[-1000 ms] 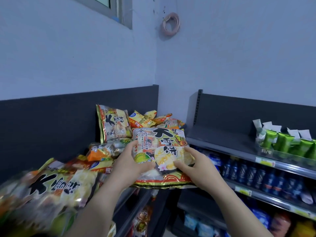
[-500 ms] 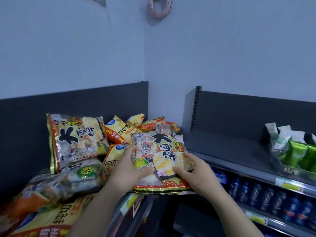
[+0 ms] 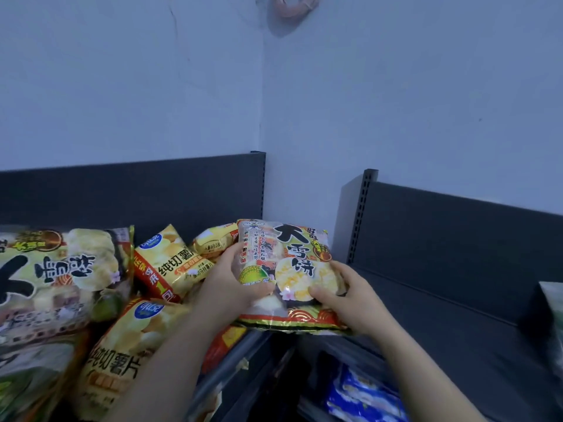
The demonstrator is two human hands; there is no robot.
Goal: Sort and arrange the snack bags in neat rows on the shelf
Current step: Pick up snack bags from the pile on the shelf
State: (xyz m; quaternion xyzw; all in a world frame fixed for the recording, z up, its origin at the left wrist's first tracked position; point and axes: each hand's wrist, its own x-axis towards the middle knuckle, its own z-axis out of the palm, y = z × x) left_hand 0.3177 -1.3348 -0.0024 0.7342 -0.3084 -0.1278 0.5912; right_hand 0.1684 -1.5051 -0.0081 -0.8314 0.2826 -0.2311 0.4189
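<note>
I hold a rice-cracker bag [image 3: 292, 254], yellow-green with big black characters, upright in front of the shelf corner. My left hand [image 3: 234, 284] grips its left side and my right hand [image 3: 344, 296] grips its right side, thumbs on the front. On the left shelf [image 3: 231, 360] lies a jumbled pile: a matching large rice-cracker bag [image 3: 61, 269] leaning on the back panel, two yellow potato-chip bags [image 3: 170, 266] [image 3: 128, 351], and a small yellow bag [image 3: 216, 242] behind my left hand.
The dark right shelf [image 3: 441, 315] has a bare surface beside the held bag. A pale green packet [image 3: 553, 318] sits at the far right edge. Blue packages [image 3: 365, 394] lie on a lower shelf. A coiled cable [image 3: 292, 7] hangs on the wall.
The view has swung left and closer to the pile; the green items on the right shelf have slid out of sight. Both hands keep their hold on the bag, now raised slightly toward the corner.
</note>
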